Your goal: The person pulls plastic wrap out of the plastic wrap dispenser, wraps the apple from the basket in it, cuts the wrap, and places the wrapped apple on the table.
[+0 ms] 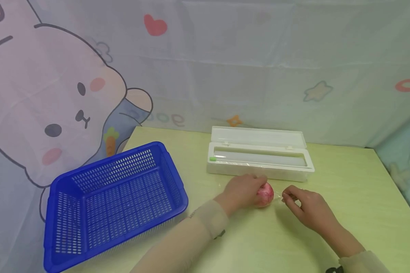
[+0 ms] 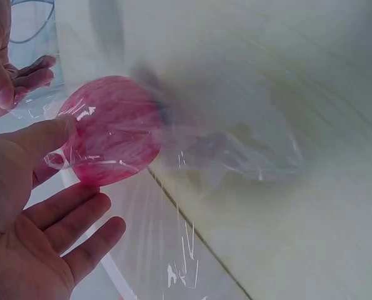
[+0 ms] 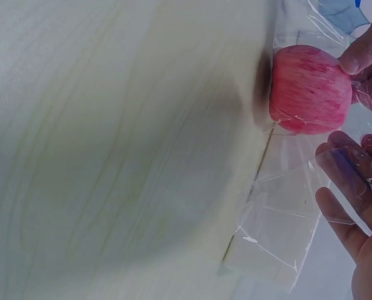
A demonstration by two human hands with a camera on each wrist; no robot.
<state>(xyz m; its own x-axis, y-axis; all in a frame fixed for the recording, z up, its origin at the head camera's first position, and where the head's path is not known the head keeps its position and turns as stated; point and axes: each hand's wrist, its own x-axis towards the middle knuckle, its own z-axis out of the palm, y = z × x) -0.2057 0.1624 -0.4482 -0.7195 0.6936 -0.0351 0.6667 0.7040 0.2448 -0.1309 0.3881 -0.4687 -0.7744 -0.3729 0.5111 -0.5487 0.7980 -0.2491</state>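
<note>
A red apple (image 1: pixel 266 194) with pale streaks lies on the table before the white box, with clear plastic film (image 2: pixel 236 153) stretched over and around it. My left hand (image 1: pixel 242 192) holds the apple from its left side. In the left wrist view, the thumb (image 2: pixel 51 134) presses the film against the fruit while the other fingers spread below. To the right of the apple, my right hand (image 1: pixel 309 208) pinches an edge of the film between thumb and fingers. The right wrist view shows film draped across the right hand's fingers (image 3: pixel 345 165).
Behind the hands stands a long white film box (image 1: pixel 259 170), lid raised, with a white roll (image 1: pixel 259 157) inside and a small green slider (image 1: pixel 213 159) at its left. A blue perforated basket (image 1: pixel 177 189) occupies the table's left side. A printed cloth (image 1: pixel 242 68) hangs behind the table.
</note>
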